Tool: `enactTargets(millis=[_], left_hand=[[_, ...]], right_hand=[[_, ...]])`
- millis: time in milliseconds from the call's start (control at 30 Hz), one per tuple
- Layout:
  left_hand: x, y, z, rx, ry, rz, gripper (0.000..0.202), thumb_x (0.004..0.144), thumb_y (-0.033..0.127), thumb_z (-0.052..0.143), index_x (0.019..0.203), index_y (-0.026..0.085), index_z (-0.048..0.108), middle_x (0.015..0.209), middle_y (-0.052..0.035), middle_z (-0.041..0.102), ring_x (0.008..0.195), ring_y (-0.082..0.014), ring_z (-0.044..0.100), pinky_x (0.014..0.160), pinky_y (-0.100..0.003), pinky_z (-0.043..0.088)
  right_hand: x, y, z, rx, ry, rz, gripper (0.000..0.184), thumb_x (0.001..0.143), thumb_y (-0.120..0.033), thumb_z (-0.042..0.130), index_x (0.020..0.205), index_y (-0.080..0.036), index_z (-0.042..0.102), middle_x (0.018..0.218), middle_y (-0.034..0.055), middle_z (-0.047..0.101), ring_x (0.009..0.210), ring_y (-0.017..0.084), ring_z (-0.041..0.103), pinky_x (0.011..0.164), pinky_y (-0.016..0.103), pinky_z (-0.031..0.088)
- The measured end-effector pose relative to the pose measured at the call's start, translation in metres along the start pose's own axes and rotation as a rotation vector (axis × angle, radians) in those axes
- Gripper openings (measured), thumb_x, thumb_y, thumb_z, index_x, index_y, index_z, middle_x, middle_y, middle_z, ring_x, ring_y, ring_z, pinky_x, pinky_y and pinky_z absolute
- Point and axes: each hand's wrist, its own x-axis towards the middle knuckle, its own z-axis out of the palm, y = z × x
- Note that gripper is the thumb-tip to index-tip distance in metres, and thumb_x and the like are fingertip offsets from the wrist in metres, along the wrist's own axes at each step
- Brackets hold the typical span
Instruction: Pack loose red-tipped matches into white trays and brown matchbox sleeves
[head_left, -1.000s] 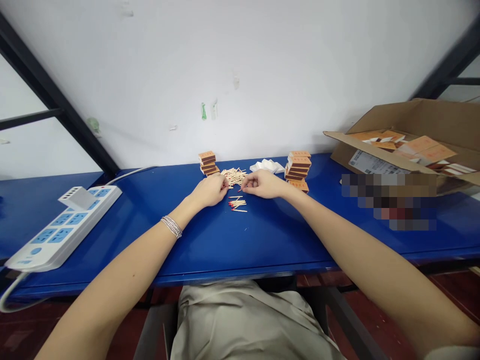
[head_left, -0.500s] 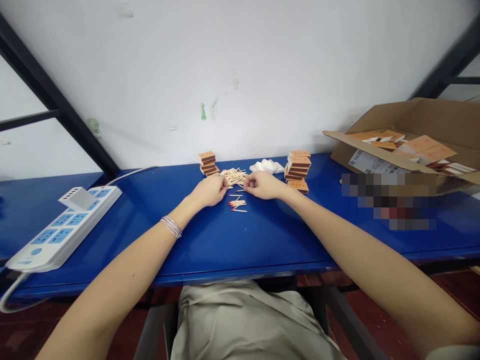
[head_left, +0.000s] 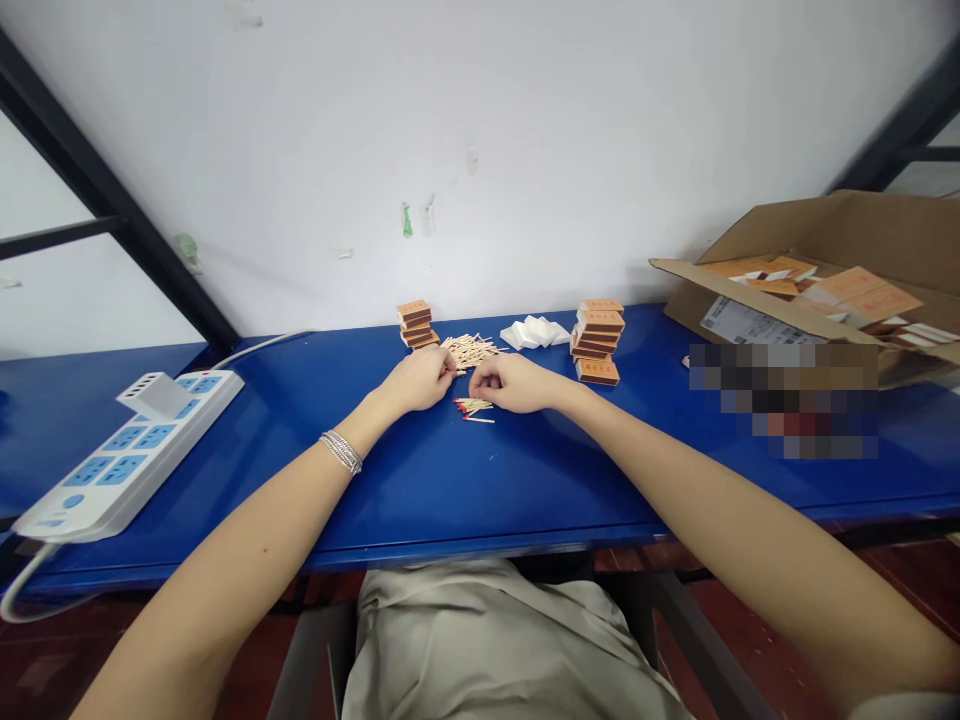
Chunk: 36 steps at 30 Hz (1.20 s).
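A heap of loose matches (head_left: 471, 350) lies on the blue table, towards the wall. My left hand (head_left: 421, 380) rests at the heap's near left side, its fingers closed together; what they hold, if anything, is hidden. Bent over a small bunch of red-tipped matches (head_left: 475, 405) in front of the heap, my right hand (head_left: 521, 383) has thumb and fingers pinched on a match that is mostly hidden. One match of this bunch lies apart, closest to me.
Stacks of matchboxes stand left (head_left: 415, 322) and right (head_left: 598, 335), with white inner trays (head_left: 535, 332) between them. An open carton (head_left: 712, 265) holding more boxes sits at right, partly behind a blurred patch. A power strip (head_left: 124, 455) lies at left.
My right hand has moved left and towards me, from beside the heap to over the small bunch. Two single matches between heap and bunch no longer show. My left hand has hardly moved.
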Motion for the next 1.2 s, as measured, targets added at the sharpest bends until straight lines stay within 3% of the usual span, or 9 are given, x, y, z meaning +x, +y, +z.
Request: enactTargets(millis=[100,267,333,800,1000,1200], left_hand=[[0.000,0.000,0.000,-0.037,0.002,0.004,0.013,0.084,0.019,0.049,0.087,0.016,0.061,0.082,-0.0054,0.064,0.072,-0.0166,0.057,0.069,-0.029,0.045],[0.000,0.005,-0.001,-0.111,0.016,-0.009,0.012,0.084,0.020,0.051,0.088,0.016,0.062,0.078,-0.0042,0.063,0.070,-0.0163,0.057,0.067,-0.029,0.044],[0.000,0.007,-0.001,-0.124,0.026,0.002,0.012,0.085,0.020,0.051,0.088,0.016,0.061,0.079,-0.0043,0.063,0.071,-0.0162,0.057,0.067,-0.029,0.044],[0.000,0.009,0.002,-0.128,0.026,0.015,0.015,0.088,0.021,0.046,0.090,0.015,0.060,0.080,-0.0050,0.062,0.074,-0.0163,0.056,0.074,-0.029,0.046],[0.000,0.008,0.004,-0.061,-0.007,0.040,0.017,0.087,0.028,0.049,0.086,0.016,0.061,0.078,-0.0052,0.062,0.071,-0.0165,0.056,0.072,-0.030,0.046],[0.000,0.008,0.001,-0.036,-0.022,0.023,0.015,0.084,0.023,0.049,0.077,0.016,0.061,0.074,-0.0041,0.063,0.066,-0.0156,0.055,0.066,-0.029,0.044]], right_hand=[[0.000,0.000,0.000,0.021,0.012,0.012,0.017,0.073,-0.011,0.057,0.081,-0.016,0.071,0.079,0.0023,0.070,0.065,0.011,0.057,0.064,0.023,0.043],[0.005,0.008,0.005,0.003,0.270,0.093,0.011,0.075,-0.018,0.061,0.083,-0.015,0.068,0.072,0.0023,0.067,0.061,0.012,0.056,0.061,0.023,0.041],[0.006,0.011,0.006,-0.006,0.309,0.102,0.010,0.076,-0.022,0.062,0.080,-0.015,0.067,0.071,0.0023,0.067,0.060,0.011,0.055,0.060,0.024,0.040],[0.011,0.021,0.014,-0.042,0.340,0.006,0.009,0.080,-0.016,0.054,0.081,-0.016,0.063,0.075,0.0024,0.066,0.063,0.012,0.054,0.063,0.024,0.038],[0.012,0.022,0.017,-0.047,0.350,-0.021,0.009,0.077,-0.015,0.054,0.078,-0.015,0.063,0.073,0.0026,0.065,0.063,0.012,0.054,0.062,0.024,0.038],[0.012,0.020,0.009,-0.007,0.344,0.036,0.010,0.073,-0.015,0.056,0.075,-0.015,0.066,0.069,0.0015,0.065,0.060,0.011,0.054,0.061,0.023,0.039]])
